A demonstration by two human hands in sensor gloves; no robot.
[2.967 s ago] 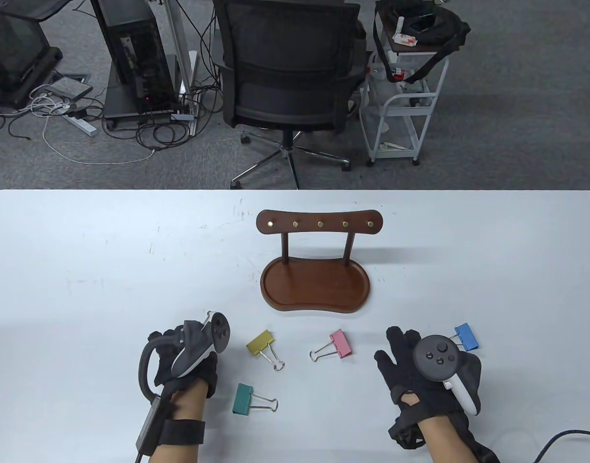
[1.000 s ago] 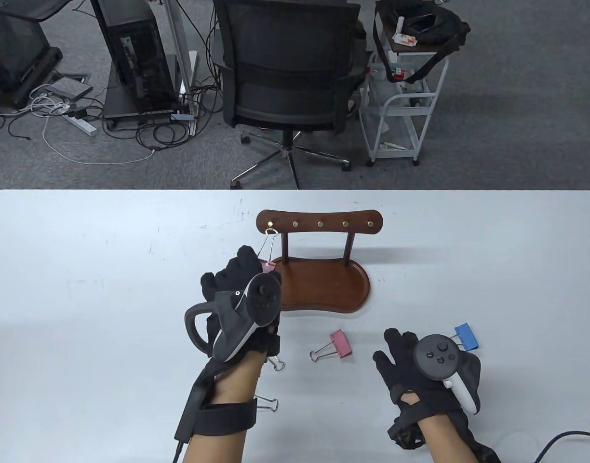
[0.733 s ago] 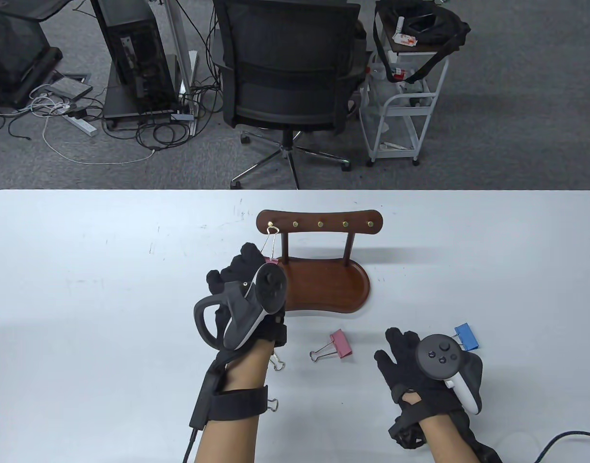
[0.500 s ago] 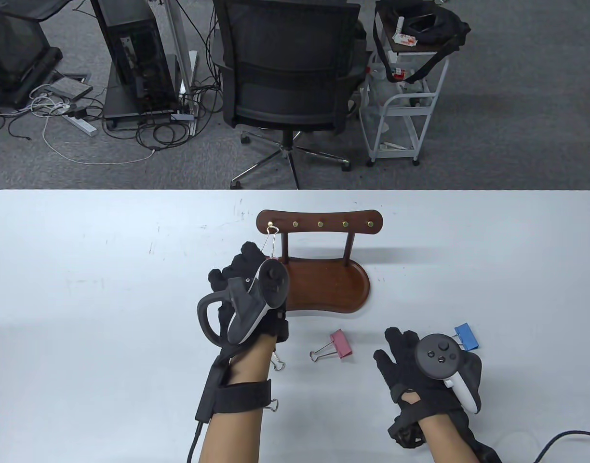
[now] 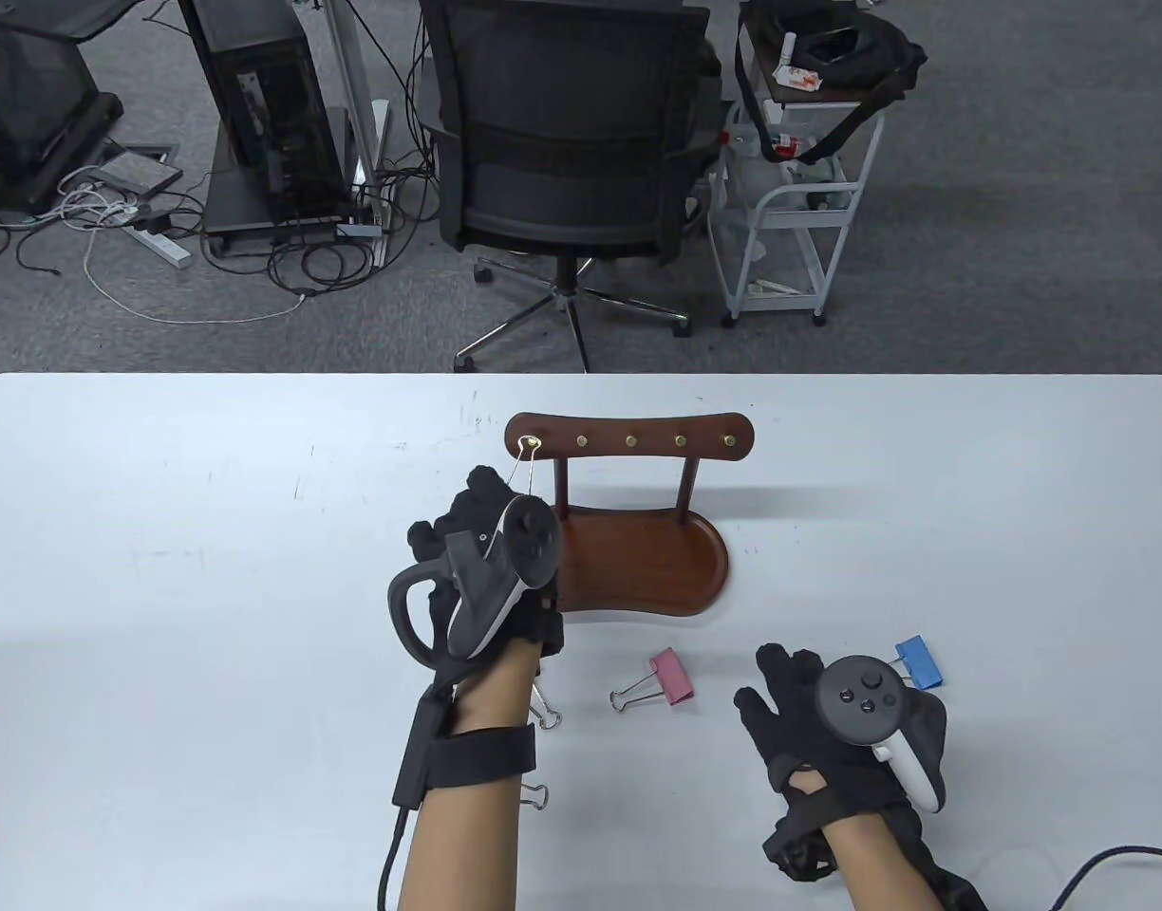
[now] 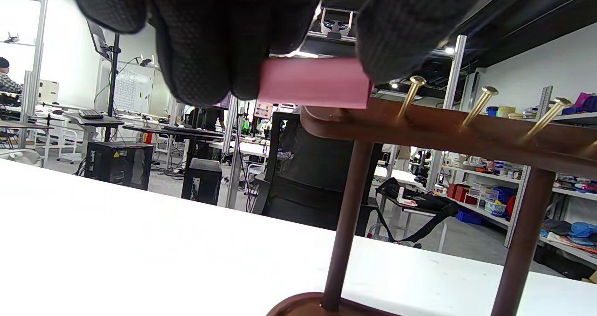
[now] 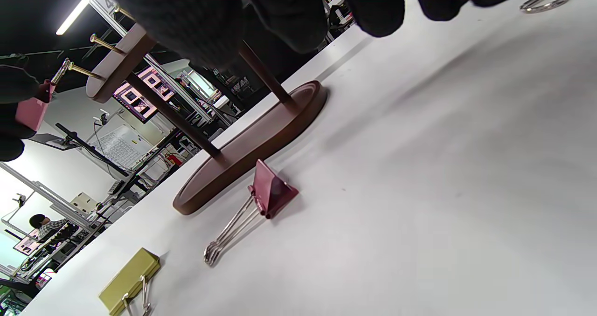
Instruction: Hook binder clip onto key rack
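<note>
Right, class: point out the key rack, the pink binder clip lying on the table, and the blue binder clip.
key rack (image 5: 628, 440), table view, on its top wooden bar.
pink binder clip (image 5: 672, 676), table view, on its pink body.
blue binder clip (image 5: 921, 660), table view, on its blue body, beside the right hand (image 5: 833, 726).

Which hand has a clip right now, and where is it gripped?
The left hand holds a pink binder clip by its body, wire handle at the key rack's leftmost peg. The right hand holds nothing.

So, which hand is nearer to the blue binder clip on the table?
The right hand: it rests on the table just left of the blue binder clip. The left hand is far off, up at the key rack, holding a pink clip.
</note>
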